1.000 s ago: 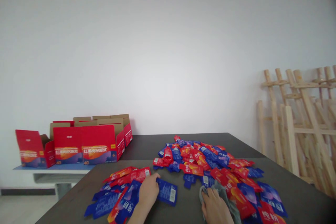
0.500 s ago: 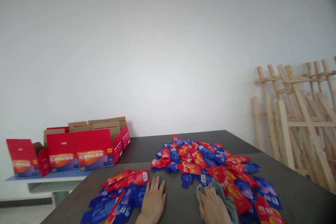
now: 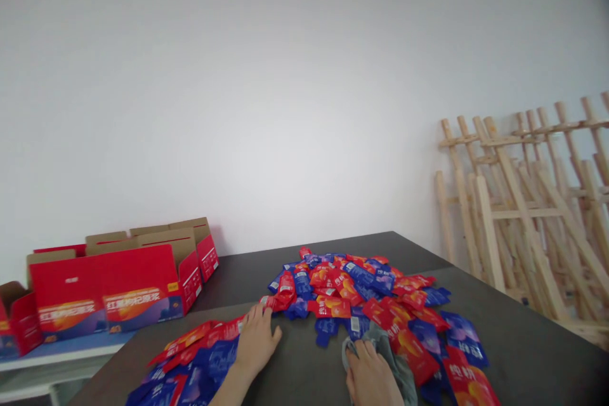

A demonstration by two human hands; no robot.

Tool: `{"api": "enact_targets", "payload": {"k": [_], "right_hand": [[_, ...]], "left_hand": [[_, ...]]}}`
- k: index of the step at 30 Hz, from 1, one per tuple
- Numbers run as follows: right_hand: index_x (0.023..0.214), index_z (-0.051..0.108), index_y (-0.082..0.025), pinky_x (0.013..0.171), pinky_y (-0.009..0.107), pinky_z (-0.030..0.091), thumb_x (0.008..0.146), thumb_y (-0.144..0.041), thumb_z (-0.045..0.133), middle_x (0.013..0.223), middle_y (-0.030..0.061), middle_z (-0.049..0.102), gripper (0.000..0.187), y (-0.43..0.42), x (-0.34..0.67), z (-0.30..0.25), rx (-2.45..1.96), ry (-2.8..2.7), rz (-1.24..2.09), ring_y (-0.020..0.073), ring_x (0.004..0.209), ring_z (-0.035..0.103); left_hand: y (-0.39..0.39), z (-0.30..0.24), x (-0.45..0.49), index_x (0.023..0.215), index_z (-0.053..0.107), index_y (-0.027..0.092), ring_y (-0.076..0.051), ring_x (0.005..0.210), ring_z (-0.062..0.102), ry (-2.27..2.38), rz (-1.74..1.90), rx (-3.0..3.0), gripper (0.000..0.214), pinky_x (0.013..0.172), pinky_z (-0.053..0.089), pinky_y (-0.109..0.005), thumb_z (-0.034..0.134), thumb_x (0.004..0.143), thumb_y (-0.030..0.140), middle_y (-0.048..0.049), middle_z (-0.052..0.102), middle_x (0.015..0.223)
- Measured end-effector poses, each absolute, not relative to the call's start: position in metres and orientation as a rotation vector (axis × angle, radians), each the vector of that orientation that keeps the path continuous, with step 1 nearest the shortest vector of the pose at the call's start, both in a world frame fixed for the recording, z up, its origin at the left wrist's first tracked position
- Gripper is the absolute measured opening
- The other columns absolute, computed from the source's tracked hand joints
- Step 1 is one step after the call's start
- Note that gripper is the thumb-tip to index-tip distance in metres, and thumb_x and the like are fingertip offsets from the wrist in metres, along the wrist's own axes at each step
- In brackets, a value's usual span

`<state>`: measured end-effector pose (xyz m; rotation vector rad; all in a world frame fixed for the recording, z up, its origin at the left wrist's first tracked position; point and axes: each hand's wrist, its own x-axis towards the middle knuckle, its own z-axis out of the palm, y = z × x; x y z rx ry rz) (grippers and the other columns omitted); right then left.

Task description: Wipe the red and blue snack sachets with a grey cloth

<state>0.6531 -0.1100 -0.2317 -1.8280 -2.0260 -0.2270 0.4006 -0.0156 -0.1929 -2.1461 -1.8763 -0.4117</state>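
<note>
Head view, nearest the bottom edge: right hand (image 3: 370, 379) resting on a grey cloth (image 3: 392, 358) on the dark table (image 3: 523, 342), fingers curled over the crumpled fabric, though whether pinching it cannot be told. Just left, left hand (image 3: 257, 339) laid flat, fingers spread and holding nothing, fingertips touching the edge of a small spread of red and blue sachets (image 3: 190, 361). Farther back, a larger sachet heap (image 3: 356, 285) mid-table, open red cartons (image 3: 109, 292) on a lower shelf to the left, wooden frames (image 3: 523, 203) leaning against the white wall on the right.
</note>
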Motion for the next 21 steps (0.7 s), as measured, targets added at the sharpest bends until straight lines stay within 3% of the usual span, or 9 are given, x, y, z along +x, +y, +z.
{"api": "enact_targets", "payload": {"k": [6, 16, 21], "right_hand": [[0.100, 0.066, -0.022, 0.079, 0.033, 0.040, 0.078, -0.013, 0.047, 0.105, 0.0082, 0.063, 0.031, -0.105, 0.656, -0.236, -1.818, -2.016, -0.192, 0.0249, 0.101, 0.053], [0.095, 0.067, -0.022, 0.077, 0.035, 0.040, 0.078, -0.013, 0.045, 0.103, 0.0083, 0.063, 0.029, -0.105, 0.655, -0.235, -1.818, -1.997, -0.198, 0.0259, 0.100, 0.053], [0.096, 0.066, -0.021, 0.079, 0.037, 0.040, 0.079, -0.012, 0.044, 0.103, 0.0090, 0.062, 0.029, -0.108, 0.654, -0.236, -1.797, -2.000, -0.240, 0.0263, 0.100, 0.053]], "left_hand": [[0.045, -0.195, 0.452, 0.138, 0.032, 0.011, -0.030, 0.133, 0.031, -2.117, -0.423, -2.086, 0.058, 0.105, 0.025, -0.041, 0.039, 0.085, 0.034, -0.0194, 0.032, 0.145], [0.035, -0.216, 0.477, 0.138, 0.037, 0.023, -0.036, 0.129, 0.035, -2.191, -0.529, -2.214, 0.059, 0.102, 0.023, -0.052, 0.032, 0.086, 0.052, -0.0131, 0.039, 0.142], [0.009, -0.216, 0.504, 0.138, 0.038, 0.023, -0.036, 0.126, 0.037, -2.157, -0.545, -2.258, 0.058, 0.101, 0.025, -0.052, 0.035, 0.086, 0.049, -0.0141, 0.039, 0.142]]}}
